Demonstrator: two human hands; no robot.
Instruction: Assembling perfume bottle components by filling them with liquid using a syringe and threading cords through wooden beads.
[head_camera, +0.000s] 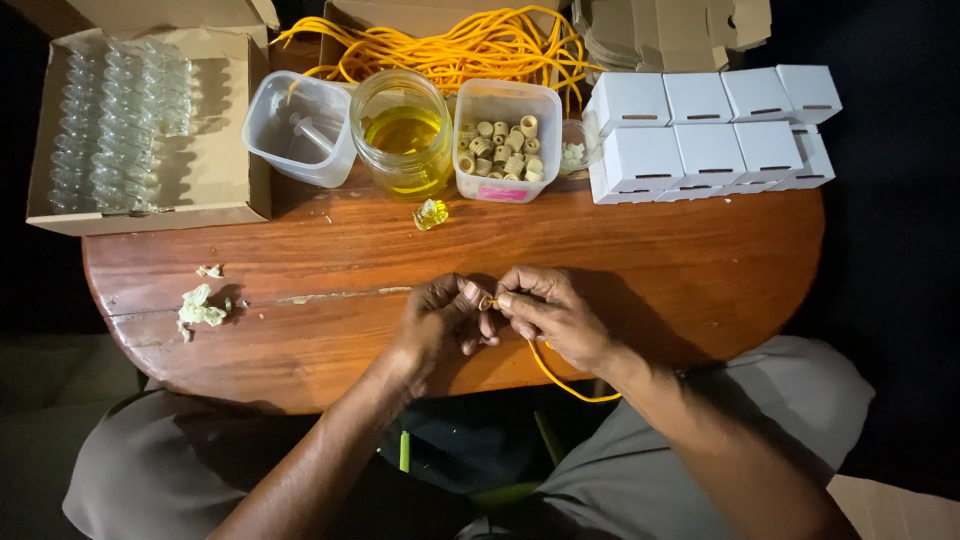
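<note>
My left hand (437, 318) and my right hand (553, 315) meet over the near edge of the round wooden table (700, 260). Between their fingertips they pinch a small object on the end of a yellow cord (552, 378), which loops down off the table edge under my right wrist. The small object is mostly hidden by my fingers. Straight ahead stand a glass jar of yellow liquid (403, 132) and a clear tub of small cork-like rings (506, 139). A tiny glass bottle (431, 213) lies on the table in front of the jar.
A cardboard box of small clear glass bottles (120, 125) sits at the back left. A clear tub with a syringe (300, 127) stands beside the jar. A pile of yellow cords (450, 45) lies behind. Several white boxes (710, 135) are stacked back right. Crumpled scraps (198, 308) lie at the left.
</note>
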